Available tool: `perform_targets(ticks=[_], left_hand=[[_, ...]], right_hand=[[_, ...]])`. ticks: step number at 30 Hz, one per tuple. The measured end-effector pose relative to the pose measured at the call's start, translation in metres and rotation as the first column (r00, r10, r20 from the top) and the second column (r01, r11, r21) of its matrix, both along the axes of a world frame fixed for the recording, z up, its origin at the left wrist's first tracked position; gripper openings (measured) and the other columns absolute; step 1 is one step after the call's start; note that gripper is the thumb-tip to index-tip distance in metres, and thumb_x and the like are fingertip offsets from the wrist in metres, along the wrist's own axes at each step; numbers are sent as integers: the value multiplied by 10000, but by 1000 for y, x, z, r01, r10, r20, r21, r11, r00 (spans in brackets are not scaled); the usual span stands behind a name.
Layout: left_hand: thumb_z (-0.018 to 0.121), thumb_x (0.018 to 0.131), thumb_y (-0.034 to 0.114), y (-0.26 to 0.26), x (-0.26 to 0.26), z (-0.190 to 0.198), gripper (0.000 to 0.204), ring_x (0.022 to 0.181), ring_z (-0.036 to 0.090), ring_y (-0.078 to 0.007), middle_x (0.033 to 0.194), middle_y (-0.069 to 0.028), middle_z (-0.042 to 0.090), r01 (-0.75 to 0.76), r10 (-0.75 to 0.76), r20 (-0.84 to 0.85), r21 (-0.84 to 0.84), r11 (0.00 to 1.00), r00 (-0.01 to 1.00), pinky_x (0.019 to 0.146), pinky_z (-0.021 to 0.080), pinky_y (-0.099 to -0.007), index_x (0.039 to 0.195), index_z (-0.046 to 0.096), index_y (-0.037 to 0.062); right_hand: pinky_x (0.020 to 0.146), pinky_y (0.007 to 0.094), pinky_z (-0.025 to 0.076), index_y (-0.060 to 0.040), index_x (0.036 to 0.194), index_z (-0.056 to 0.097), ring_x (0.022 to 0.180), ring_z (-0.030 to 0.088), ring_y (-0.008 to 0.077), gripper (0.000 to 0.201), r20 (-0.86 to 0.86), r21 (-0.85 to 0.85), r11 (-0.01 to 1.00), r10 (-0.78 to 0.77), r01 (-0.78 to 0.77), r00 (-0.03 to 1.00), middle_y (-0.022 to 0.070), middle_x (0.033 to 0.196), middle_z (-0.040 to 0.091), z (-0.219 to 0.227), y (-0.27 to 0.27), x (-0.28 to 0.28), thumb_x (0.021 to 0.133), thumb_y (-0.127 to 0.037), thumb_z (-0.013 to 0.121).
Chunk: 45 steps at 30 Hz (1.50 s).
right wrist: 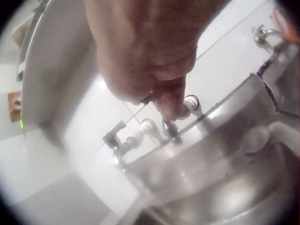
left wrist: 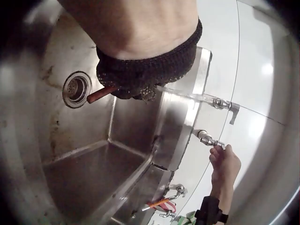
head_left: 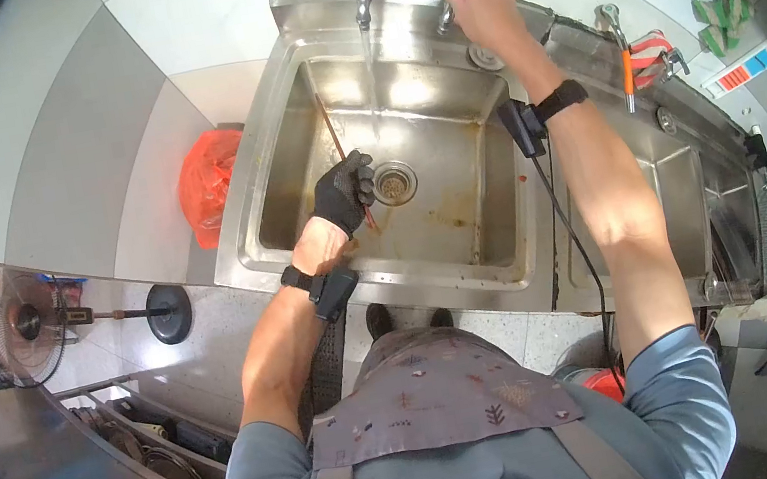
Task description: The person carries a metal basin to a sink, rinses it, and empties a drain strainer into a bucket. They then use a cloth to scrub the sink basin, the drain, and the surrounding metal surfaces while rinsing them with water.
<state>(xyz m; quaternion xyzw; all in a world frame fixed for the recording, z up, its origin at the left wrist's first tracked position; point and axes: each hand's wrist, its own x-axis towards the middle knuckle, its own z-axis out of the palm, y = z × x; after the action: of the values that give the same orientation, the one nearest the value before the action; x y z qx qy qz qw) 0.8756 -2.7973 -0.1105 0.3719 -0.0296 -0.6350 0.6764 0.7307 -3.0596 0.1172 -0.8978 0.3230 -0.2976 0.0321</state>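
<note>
In a black knit glove, the left hand (head_left: 346, 191) grips a thin reddish-brown stick (head_left: 330, 127) over the steel sink (head_left: 479, 173), just left of the drain (head_left: 393, 183). The left wrist view shows one end of the stick (left wrist: 101, 94) poking out of the gloved fist (left wrist: 145, 75). The bare right hand (head_left: 487, 11) pinches the handle of the right-hand tap (head_left: 446, 16) behind the sink; in the right wrist view its fingers cover that handle. Water (head_left: 371, 79) runs from the left-hand tap (head_left: 363, 1) into the basin. Brownish stains mark the basin floor.
An orange plastic bag (head_left: 210, 182) hangs left of the sink. To the right are a second basin (head_left: 667, 202), another tap (head_left: 610, 17) with an orange-handled tool (head_left: 627, 75), and a green cloth (head_left: 724, 18). A cable hangs from the right wrist. A fan (head_left: 27, 321) stands far left.
</note>
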Motion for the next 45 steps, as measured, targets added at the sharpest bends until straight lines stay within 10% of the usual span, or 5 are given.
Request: perform_targets(ticks=[15, 22, 29, 31, 45], left_hand=[[634, 979, 233, -22, -16, 49, 199, 552, 539, -116, 721, -34, 620, -18, 24, 102, -64, 998, 995, 479, 419, -259, 1034, 662, 44], [621, 928, 52, -61, -39, 72, 192, 578, 573, -156, 764, -84, 642, 22, -12, 203, -48, 999, 979, 486, 452, -284, 1116, 652, 30], [645, 922, 97, -87, -49, 95, 155, 594, 599, -176, 773, -83, 647, 98, -57, 339, -105, 990, 939, 487, 452, -275, 1068, 648, 44], [643, 922, 103, -94, -50, 99, 143, 595, 602, -178, 767, -79, 643, 80, -44, 299, -106, 991, 953, 486, 447, -270, 1053, 646, 47], [611, 923, 243, -131, -60, 72, 210, 510, 596, -229, 692, -152, 654, 167, -211, 505, 132, 977, 837, 453, 461, -351, 878, 627, 39]], right_hand=[[740, 476, 531, -27, 1046, 642, 836, 678, 398, 228, 192, 133, 990, -67, 42, 979, 217, 899, 702, -19, -24, -30, 970, -227, 561], [794, 448, 572, 88, 1161, 539, 858, 653, 341, 266, 473, 850, 93, -571, -519, 671, 225, 1045, 637, -112, -20, 0, 978, -106, 548], [855, 490, 600, 52, 1088, 580, 931, 607, 330, 245, 459, 470, 679, 357, -563, 814, 181, 1014, 589, -127, -14, 2, 873, 158, 526], [872, 488, 605, 64, 1058, 577, 942, 612, 332, 254, 494, 793, 26, -612, -609, 618, 193, 1028, 588, -120, -15, 22, 841, 190, 544], [705, 393, 567, 6, 994, 626, 746, 655, 258, 92, 539, 778, -32, -480, -628, 692, 120, 848, 659, -101, -12, 13, 906, -18, 616]])
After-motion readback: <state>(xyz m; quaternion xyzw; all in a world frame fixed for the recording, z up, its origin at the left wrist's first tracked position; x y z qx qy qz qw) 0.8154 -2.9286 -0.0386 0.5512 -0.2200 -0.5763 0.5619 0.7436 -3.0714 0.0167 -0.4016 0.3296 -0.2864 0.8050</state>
